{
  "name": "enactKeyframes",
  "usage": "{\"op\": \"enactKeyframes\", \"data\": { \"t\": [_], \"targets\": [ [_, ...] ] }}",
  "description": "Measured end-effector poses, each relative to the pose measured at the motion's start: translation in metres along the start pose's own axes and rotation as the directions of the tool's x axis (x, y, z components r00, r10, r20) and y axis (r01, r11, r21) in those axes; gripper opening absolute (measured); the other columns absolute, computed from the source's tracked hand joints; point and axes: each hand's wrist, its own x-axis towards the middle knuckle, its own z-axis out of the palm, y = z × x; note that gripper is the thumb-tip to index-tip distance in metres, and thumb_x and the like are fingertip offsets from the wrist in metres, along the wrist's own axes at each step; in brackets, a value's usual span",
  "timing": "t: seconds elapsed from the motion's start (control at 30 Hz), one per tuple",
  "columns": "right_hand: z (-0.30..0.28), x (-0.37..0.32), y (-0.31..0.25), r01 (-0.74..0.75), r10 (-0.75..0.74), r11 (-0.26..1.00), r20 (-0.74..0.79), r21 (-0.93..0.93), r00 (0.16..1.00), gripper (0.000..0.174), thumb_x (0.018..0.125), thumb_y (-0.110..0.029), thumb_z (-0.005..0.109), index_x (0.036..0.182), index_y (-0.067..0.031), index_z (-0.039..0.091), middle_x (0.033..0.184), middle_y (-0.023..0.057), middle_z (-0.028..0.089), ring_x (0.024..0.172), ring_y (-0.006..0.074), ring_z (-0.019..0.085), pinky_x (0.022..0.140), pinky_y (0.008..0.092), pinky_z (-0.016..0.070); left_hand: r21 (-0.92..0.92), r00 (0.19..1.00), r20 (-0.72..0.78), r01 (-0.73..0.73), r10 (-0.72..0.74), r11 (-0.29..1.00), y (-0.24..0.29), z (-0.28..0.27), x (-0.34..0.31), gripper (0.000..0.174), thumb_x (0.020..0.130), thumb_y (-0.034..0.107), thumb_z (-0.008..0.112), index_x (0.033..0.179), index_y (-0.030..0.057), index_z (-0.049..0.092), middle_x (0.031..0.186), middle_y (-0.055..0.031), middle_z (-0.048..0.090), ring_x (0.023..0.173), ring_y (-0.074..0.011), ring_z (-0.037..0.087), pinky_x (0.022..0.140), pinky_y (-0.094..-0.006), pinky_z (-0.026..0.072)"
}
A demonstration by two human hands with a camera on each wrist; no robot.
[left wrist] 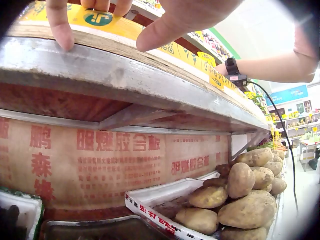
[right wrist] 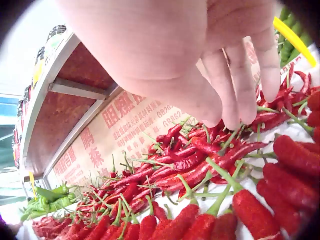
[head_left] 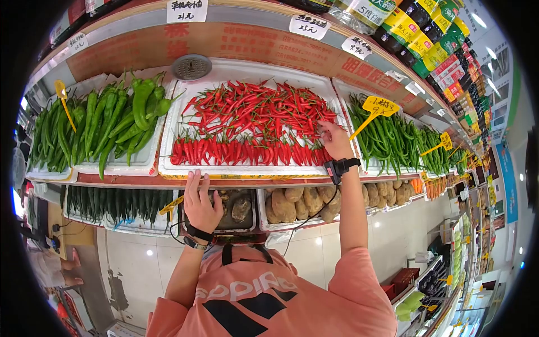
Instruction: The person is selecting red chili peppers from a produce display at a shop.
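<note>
Red chili peppers (head_left: 258, 109) fill a white foam tray (head_left: 166, 150), loosely heaped at the back and lined up in a row (head_left: 241, 151) along the front. At the right side of the heap, my right hand (head_left: 337, 141) reaches in with fingers pointing down. The right wrist view shows its thumb and fingertips (right wrist: 232, 117) close together, right at a green stem among the red chilies (right wrist: 200, 160). My left hand (head_left: 201, 203) rests on the shelf's front edge (left wrist: 100, 65) below the tray, fingers extended.
Large green peppers (head_left: 112, 121) lie left of the red ones, thin green chilies (head_left: 387, 140) to the right beside a yellow price sign (head_left: 380, 106). A round metal dish (head_left: 191, 67) sits at the tray's back corner. Below are potatoes (head_left: 303, 202) and cucumbers (head_left: 120, 202).
</note>
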Motion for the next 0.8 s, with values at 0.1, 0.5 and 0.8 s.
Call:
{"op": "enactKeyframes", "data": {
  "t": [0.1, 0.5, 0.8],
  "targets": [
    [0.013, 0.003, 0.018, 0.057, -0.059, 0.988, -0.007, -0.142, 0.998, 0.04, 0.087, -0.005, 0.072, 0.128, -0.0059, 0.073, 0.111, 0.0198, 0.072, 0.107, 0.0404, 0.07, 0.096, 0.0485, 0.0555, 0.003, 1.0, 0.0, -0.001, 0.001, 1.0, 0.001, -0.001, 0.001, 0.059, 0.09, 0.006, 0.071, 0.146, -0.0009, 0.056, 0.156, -0.0229, 0.051, 0.146, -0.0477, 0.047, 0.118, -0.0568, 0.0423],
    [0.013, 0.007, 0.019, -0.066, 0.085, 0.956, 0.055, -0.284, 0.995, 0.033, 0.088, -0.008, 0.069, 0.121, -0.0107, 0.077, 0.106, 0.0174, 0.078, 0.101, 0.0361, 0.074, 0.095, 0.0486, 0.0565, -0.002, 1.0, 0.013, -0.001, 0.001, 1.0, 0.001, -0.001, 0.001, 0.058, 0.09, 0.005, 0.07, 0.146, -0.0016, 0.055, 0.157, -0.0245, 0.05, 0.147, -0.0484, 0.045, 0.118, -0.0569, 0.0415],
    [0.016, 0.009, 0.029, -0.015, 0.025, 0.967, 0.036, -0.255, 0.999, 0.028, 0.086, -0.003, 0.075, 0.114, -0.0033, 0.078, 0.094, 0.0164, 0.08, 0.089, 0.0299, 0.078, 0.081, 0.0395, 0.0607, -0.002, 1.0, 0.001, -0.019, 0.019, 1.0, 0.002, 0.0, 0.001, 0.058, 0.089, 0.004, 0.071, 0.144, -0.004, 0.055, 0.157, -0.0242, 0.049, 0.148, -0.0486, 0.044, 0.118, -0.0572, 0.0413]
  ]
}}
